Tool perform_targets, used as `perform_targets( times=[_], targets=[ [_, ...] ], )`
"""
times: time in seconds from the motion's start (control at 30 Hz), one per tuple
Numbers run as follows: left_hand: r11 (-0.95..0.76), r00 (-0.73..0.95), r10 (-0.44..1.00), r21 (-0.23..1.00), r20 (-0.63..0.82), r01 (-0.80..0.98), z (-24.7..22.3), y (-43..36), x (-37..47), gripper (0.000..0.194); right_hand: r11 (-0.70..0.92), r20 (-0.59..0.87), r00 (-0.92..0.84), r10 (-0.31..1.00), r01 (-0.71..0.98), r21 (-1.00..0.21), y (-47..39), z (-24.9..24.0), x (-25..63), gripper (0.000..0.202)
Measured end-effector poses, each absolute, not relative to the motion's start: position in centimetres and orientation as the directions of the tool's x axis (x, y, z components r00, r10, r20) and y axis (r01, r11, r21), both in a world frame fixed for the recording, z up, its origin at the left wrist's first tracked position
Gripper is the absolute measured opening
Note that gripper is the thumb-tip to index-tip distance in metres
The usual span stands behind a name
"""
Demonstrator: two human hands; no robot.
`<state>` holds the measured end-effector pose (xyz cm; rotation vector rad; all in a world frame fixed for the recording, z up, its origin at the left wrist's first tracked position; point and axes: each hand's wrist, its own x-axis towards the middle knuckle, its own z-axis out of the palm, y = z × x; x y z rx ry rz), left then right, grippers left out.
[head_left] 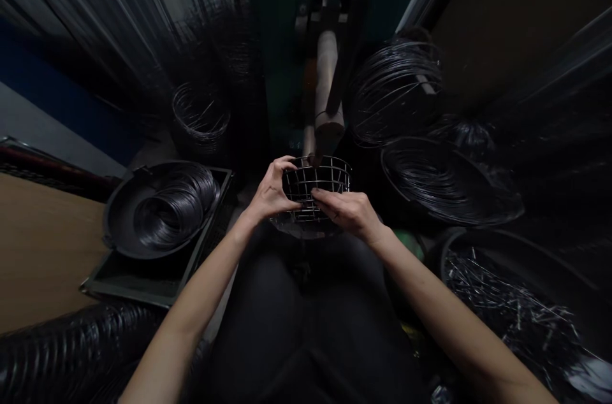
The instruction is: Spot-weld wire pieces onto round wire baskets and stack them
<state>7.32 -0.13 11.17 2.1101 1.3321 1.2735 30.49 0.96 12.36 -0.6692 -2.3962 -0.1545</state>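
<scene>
A round wire basket of crossed metal wires is at the centre, just below the tips of a machine with thick cylindrical arms. My left hand grips its left side, fingers on the top rim and thumb lower down on the wires. My right hand is at the near side, its thumb and fingers pressed together at the wires. Whether those fingertips pinch a separate small wire is too small to tell. Part of the basket's base is hidden in shadow.
On the left, a basin holds coiled wire rings. To the right are a pan of wire rings, a wire bundle and a tub of short metal pieces. Wire hoops stand at the back left.
</scene>
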Motion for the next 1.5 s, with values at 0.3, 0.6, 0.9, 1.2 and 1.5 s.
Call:
perform_targets(
  times=[0.3, 0.6, 0.9, 1.2, 1.5],
  targets=[
    [-0.464, 0.139, 0.876, 0.726, 0.462, 0.507, 11.5, 0.3, 7.2, 0.092, 0.714, 0.638, -0.465, 0.614, 0.671, -0.198, -1.1, 13.0, 30.7, 0.024],
    [-0.448, 0.124, 0.885, 0.747, 0.449, 0.491, 12.1, 2.7, 6.9, 0.092, 0.614, 0.620, -0.285, 0.731, 0.671, -0.416, 1.1, 12.8, 30.2, 0.021],
    [-0.482, 0.140, 0.871, 0.758, 0.472, 0.440, 11.8, 4.6, 6.6, 0.093, 0.506, 0.518, -0.198, 0.832, 0.655, -0.562, 1.9, 13.8, 29.8, 0.019],
    [-0.503, 0.166, 0.859, 0.737, 0.485, 0.450, 12.2, 7.7, 6.3, 0.098, 0.422, 0.442, -0.177, 0.879, 0.722, -0.549, 4.5, 14.9, 28.7, 0.020],
    [-0.305, 0.113, 0.952, 0.877, 0.284, 0.372, 8.7, 4.1, 3.5, 0.133, 0.369, 0.341, -0.184, 0.922, 0.685, -0.629, -3.5, 16.4, 35.5, 0.049]
  ],
)
